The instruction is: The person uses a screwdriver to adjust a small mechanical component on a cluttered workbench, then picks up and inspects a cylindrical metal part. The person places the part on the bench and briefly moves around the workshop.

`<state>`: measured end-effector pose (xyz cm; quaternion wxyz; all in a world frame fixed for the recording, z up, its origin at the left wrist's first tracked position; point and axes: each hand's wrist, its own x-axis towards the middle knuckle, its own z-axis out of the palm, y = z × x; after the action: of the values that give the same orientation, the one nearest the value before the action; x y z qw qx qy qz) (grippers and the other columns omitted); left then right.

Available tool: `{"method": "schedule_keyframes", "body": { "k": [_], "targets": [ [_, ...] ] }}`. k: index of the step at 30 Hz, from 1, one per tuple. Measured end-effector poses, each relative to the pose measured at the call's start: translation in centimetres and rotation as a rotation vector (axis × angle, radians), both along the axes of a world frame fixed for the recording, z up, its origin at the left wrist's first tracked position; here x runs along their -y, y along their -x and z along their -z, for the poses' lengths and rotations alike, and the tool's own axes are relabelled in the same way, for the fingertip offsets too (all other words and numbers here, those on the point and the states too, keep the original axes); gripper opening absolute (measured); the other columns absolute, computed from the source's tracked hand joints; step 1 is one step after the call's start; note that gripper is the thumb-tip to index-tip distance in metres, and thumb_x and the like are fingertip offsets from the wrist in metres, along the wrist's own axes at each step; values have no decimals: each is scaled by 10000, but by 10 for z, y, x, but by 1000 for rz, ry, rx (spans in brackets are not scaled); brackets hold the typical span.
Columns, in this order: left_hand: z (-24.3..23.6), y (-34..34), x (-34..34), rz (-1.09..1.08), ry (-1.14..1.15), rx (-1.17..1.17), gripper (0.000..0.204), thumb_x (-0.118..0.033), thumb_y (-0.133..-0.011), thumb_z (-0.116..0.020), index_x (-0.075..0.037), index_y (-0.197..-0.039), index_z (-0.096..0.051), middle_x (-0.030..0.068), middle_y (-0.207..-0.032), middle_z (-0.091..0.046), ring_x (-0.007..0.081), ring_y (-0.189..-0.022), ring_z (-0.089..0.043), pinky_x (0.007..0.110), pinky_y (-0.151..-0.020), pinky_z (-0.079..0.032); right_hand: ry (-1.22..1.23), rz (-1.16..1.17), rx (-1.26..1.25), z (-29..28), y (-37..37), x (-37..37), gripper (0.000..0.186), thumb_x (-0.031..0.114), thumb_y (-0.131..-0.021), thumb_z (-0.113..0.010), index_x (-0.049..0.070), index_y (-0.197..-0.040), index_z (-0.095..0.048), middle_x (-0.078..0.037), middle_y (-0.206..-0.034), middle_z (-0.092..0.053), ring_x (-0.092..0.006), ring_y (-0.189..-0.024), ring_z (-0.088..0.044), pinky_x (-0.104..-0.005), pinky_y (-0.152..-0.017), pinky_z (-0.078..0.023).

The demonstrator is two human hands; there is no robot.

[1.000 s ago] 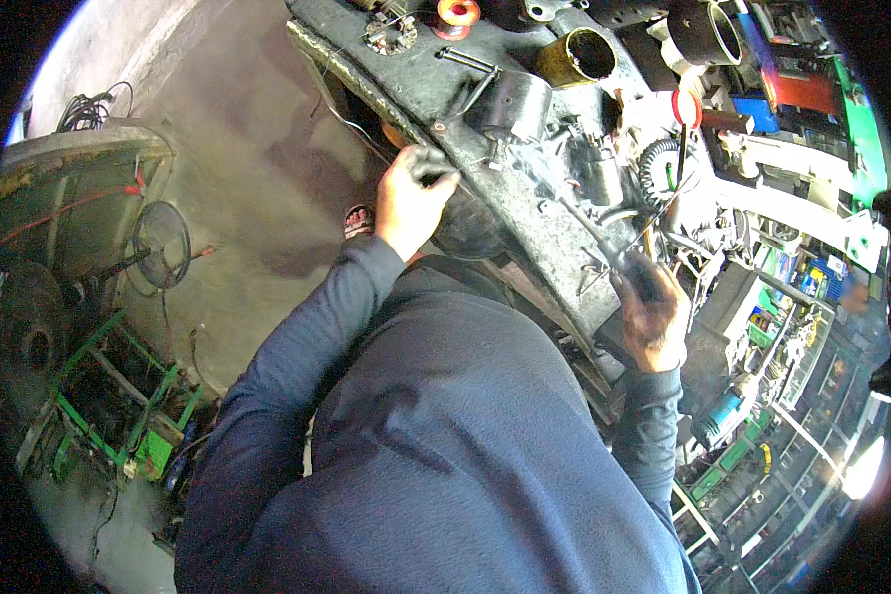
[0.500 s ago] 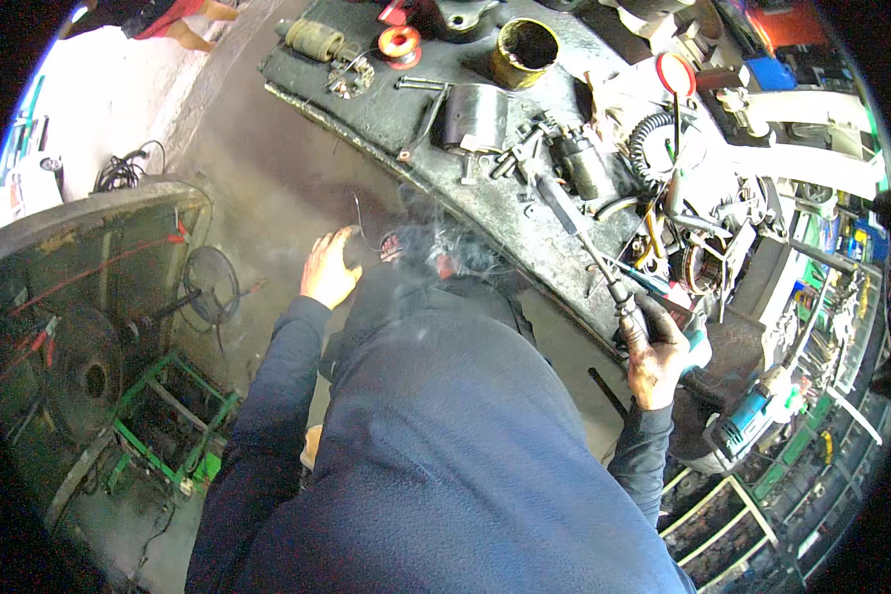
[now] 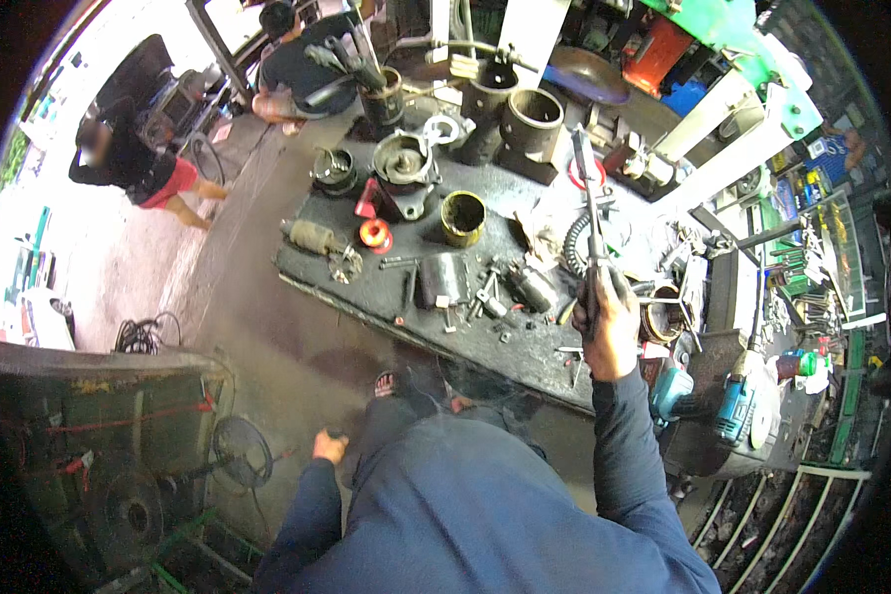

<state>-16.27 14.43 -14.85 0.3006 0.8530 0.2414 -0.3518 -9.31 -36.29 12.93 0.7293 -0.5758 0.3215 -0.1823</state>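
My right hand point(image 3: 612, 332) is wrapped around the dark handle of a soldering iron point(image 3: 592, 213). Its long metal shaft points up and away over the right part of the workbench point(image 3: 366, 292). Low beside my left thigh, my left hand point(image 3: 331, 446) is closed; a small dark bit shows at its fingers, too small to name. On the bench, near the iron, are a coiled black cord point(image 3: 574, 247), a dark metal cylinder point(image 3: 444, 280) and a red-orange spool point(image 3: 374, 235). My lap is mostly hidden by my blue hood.
Metal housings point(image 3: 404, 163) and a yellowish cup point(image 3: 463, 218) stand on the bench. A teal power tool point(image 3: 738, 408) lies at the right. One person point(image 3: 134, 163) stands far left; another point(image 3: 307, 69) is low behind the bench. A rusty metal panel point(image 3: 99, 381) borders the left.
My right hand has raised the soldering iron and swung its tip away from me. My left hand has closed up and lowered. The view has tilted up, showing more bench and two people.
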Motion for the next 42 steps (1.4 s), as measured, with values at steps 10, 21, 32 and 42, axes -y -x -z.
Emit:
{"method": "schedule_keyframes", "body": {
  "k": [10,21,32,42],
  "targets": [
    [51,12,-153,-277,140,212,388,-87,-773,-785,81,-1105,-674,178,-1015,-726,285,-848,-697,415,-760,-560,-21,154,284,22,-138,-9,76,201,-1030,-589,153,-971,-574,22,-670,-512,-111,-492,-471,-277,-404,-356],
    [69,-12,-228,-290,-34,123,207,-76,-830,-725,56,-978,-666,153,-806,-679,265,-648,-669,433,-565,-513,25,222,161,7,-182,-43,121,235,-1009,-633,181,-953,-541,35,-645,-455,-105,-494,-424,-291,-421,-344],
    [71,-64,-170,-386,304,196,291,-90,-808,-753,75,-1038,-682,137,-930,-736,231,-814,-675,364,-766,-540,770,231,95,31,-169,-26,463,186,-997,-680,42,-1402,-508,-124,-1198,-581,-237,-1063,-564,-376,-944,-467],
    [50,-2,-171,-631,191,-2,403,-105,-819,-741,42,-1186,-659,160,-917,-730,267,-698,-707,402,-580,-541,1897,-133,130,-121,-308,45,265,154,-905,-672,72,-1157,-684,-154,-1075,-706,-362,-1044,-654,-449,-910,-514]
  ]
}}
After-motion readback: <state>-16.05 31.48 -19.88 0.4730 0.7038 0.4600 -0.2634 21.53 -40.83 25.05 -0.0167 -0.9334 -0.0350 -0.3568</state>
